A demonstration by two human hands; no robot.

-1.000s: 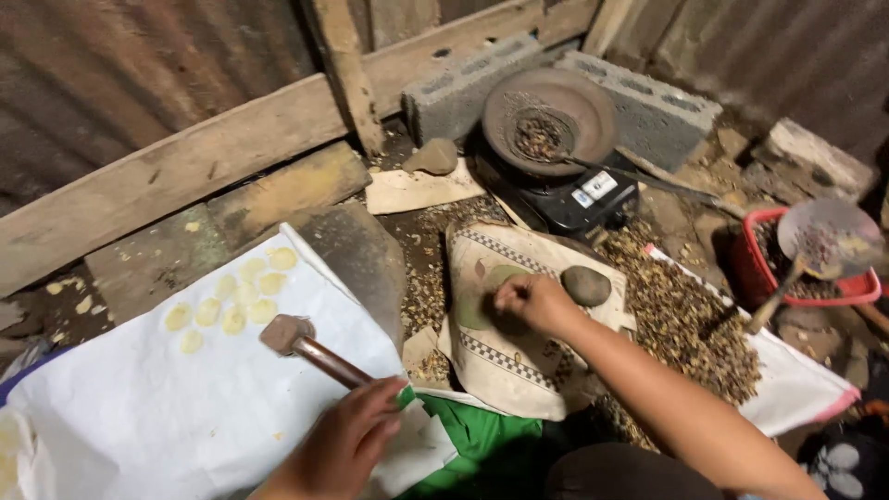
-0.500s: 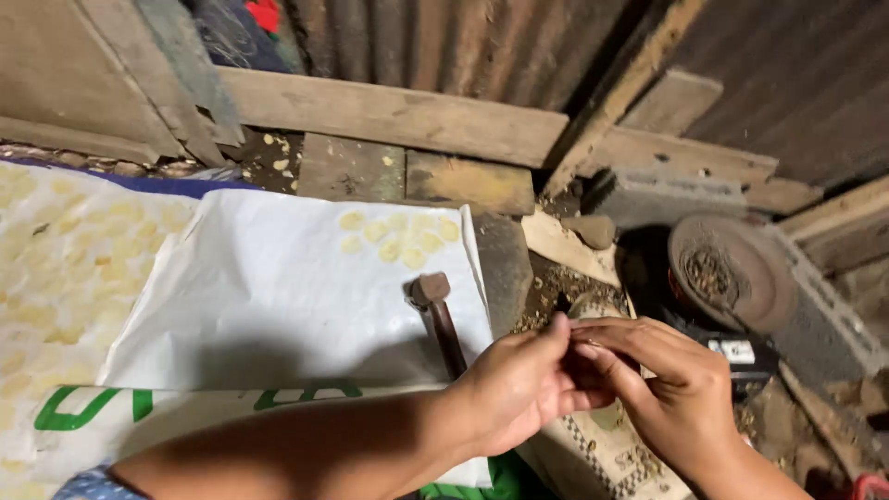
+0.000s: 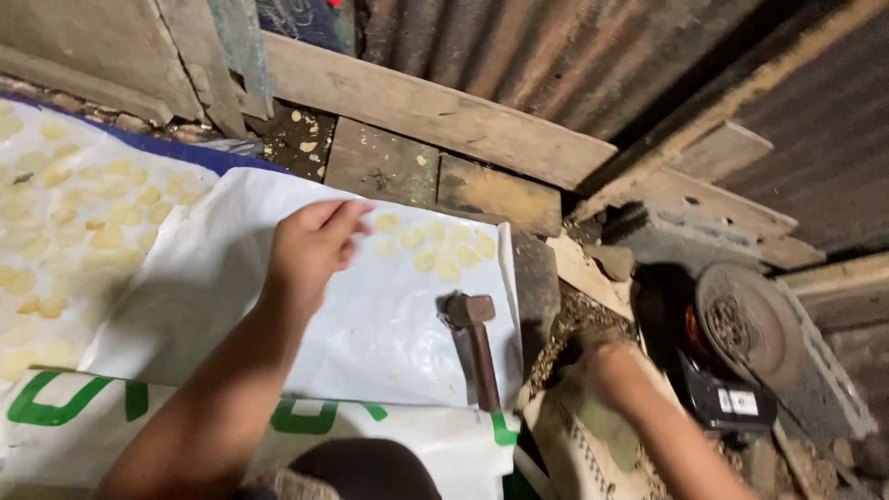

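My left hand reaches out over a white sack sheet, fingers pointing at a small cluster of flat pale-yellow discs near the sheet's far edge. What is under the fingers is hidden. A short hammer with a rusty head lies loose on the sheet, handle toward me. My right hand is blurred, low over a patterned sack beside a heap of small brown seeds. Its fingers cannot be made out.
A second sheet on the left carries several more yellow discs. A black scale with a round metal pan of seeds stands at right by a concrete block. Wooden planks and a corrugated metal wall close the far side.
The hands have parted and the hammer now lies free on the sheet. My left hand moved out to the discs. My right hand went back right over the seeds.
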